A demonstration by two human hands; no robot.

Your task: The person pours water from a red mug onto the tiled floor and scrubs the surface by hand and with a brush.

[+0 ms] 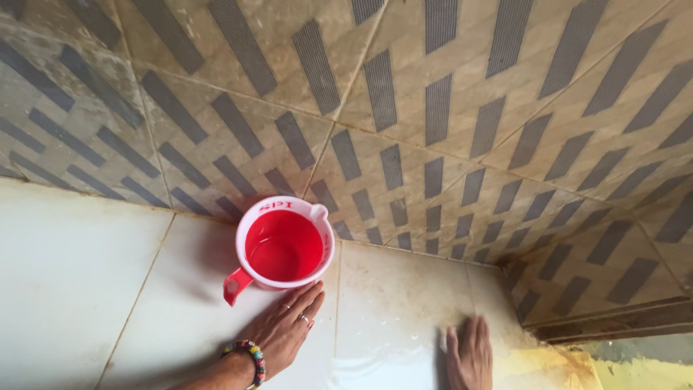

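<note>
A red jug with a pale rim is parked on the white tiled floor, right against the patterned wall. Just below the jug, the left hand is laid flat, fingers together, nothing gripped. Off to the jug's right, the right hand is pressed flat on wet tile. A slip on that wet patch could easily get the jug knocked over.
</note>
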